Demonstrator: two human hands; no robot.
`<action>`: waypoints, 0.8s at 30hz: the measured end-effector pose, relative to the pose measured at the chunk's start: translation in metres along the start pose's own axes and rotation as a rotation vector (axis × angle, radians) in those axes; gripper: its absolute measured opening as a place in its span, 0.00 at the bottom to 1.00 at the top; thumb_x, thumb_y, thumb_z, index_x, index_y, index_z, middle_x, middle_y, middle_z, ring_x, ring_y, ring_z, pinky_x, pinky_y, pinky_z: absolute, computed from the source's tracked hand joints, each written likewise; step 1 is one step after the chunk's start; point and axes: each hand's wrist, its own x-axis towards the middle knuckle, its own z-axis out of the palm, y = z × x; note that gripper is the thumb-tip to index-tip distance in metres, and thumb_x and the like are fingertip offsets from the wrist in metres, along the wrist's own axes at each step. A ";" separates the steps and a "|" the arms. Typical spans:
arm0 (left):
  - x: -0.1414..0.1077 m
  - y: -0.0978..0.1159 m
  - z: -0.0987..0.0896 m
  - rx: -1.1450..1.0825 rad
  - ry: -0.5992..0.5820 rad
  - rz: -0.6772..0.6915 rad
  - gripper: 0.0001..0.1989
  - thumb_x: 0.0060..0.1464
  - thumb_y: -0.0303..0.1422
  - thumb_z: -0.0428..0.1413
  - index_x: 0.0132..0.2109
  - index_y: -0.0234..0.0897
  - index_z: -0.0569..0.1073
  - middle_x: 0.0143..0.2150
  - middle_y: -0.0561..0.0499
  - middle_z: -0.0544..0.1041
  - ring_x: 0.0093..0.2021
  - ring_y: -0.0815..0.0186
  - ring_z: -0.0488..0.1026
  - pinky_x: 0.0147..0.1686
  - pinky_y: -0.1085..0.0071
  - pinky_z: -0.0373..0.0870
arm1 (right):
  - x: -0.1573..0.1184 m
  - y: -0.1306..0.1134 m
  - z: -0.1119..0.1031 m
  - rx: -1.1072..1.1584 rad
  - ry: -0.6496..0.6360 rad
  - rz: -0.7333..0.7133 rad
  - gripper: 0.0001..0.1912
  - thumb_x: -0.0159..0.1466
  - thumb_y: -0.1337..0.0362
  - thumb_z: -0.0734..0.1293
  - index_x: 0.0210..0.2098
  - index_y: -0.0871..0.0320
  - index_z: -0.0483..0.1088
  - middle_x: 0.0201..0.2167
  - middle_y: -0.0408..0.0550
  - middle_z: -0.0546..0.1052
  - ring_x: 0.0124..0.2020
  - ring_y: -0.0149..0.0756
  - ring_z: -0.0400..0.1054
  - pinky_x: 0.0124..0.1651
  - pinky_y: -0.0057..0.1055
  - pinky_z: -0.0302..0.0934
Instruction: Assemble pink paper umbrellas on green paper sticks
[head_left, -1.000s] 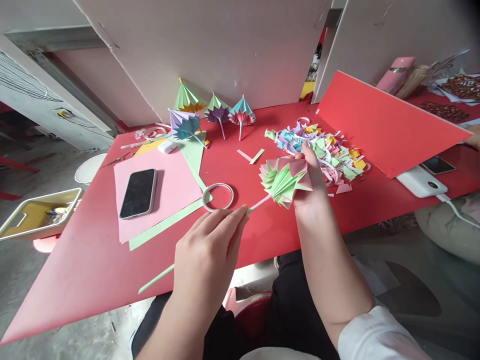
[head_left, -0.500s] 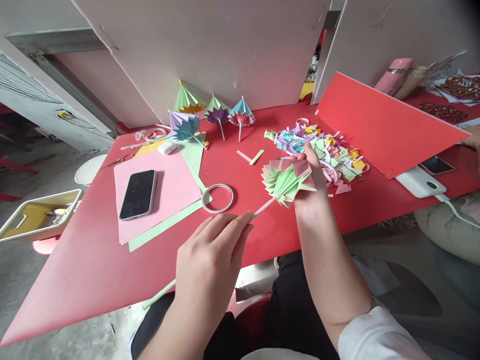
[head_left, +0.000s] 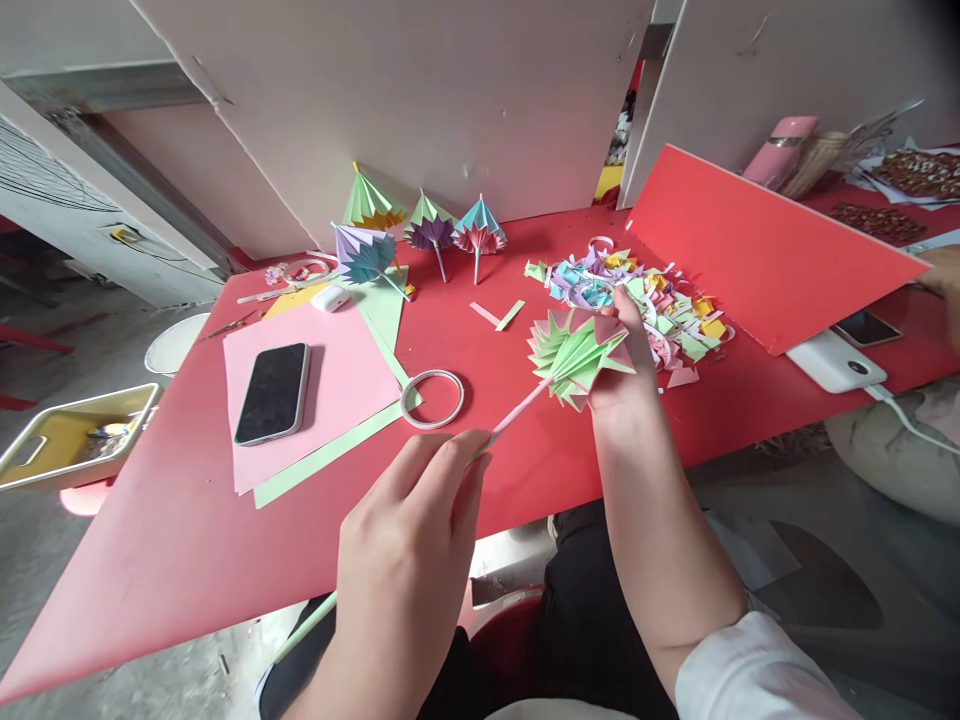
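Note:
A folded paper umbrella (head_left: 576, 355), green inside with pink points, rests in my right hand (head_left: 630, 350), whose fingers curl behind it and are partly hidden. Its thin pink handle slants down to my left hand (head_left: 420, 500), which pinches the lower end. A pale green paper stick (head_left: 304, 628) runs out behind my left wrist over the table's edge; where it meets the handle is covered by the hand. Nearest my left hand on the table lies a roll of double-sided tape (head_left: 433, 399). Beyond my right hand spreads a heap of coloured paper scraps (head_left: 675, 320).
Several finished paper umbrellas (head_left: 365, 255) stand near the wall. On the left, a phone (head_left: 272, 392) lies on pink paper (head_left: 345, 350). A red board (head_left: 772, 250) leans at right, by a white power bank (head_left: 836, 362). Another person's hand (head_left: 946, 285) shows at the right edge.
My left hand has slid down and left along the handle, so more of the pink part shows. The umbrella has turned slightly in my right hand.

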 end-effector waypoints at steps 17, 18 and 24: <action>-0.007 0.000 -0.013 0.006 -0.058 -0.029 0.08 0.57 0.29 0.52 0.44 0.43 0.70 0.38 0.55 0.75 0.33 0.71 0.73 0.32 0.77 0.66 | 0.007 -0.002 -0.004 -0.035 -0.014 -0.061 0.22 0.53 0.45 0.64 0.21 0.53 0.53 0.14 0.33 0.58 0.16 0.28 0.61 0.19 0.27 0.59; -0.007 0.001 -0.013 0.007 -0.064 -0.026 0.08 0.57 0.29 0.52 0.44 0.43 0.70 0.38 0.55 0.75 0.33 0.71 0.73 0.32 0.77 0.66 | 0.007 -0.002 -0.004 -0.036 -0.021 -0.063 0.22 0.53 0.45 0.64 0.21 0.53 0.53 0.14 0.33 0.58 0.16 0.28 0.61 0.19 0.27 0.59; -0.001 0.001 -0.009 0.027 -0.077 -0.008 0.07 0.57 0.28 0.52 0.42 0.42 0.70 0.36 0.55 0.74 0.29 0.72 0.72 0.29 0.77 0.65 | 0.006 -0.002 -0.003 -0.034 -0.062 -0.072 0.22 0.53 0.46 0.65 0.20 0.53 0.51 0.14 0.33 0.57 0.16 0.28 0.61 0.19 0.27 0.58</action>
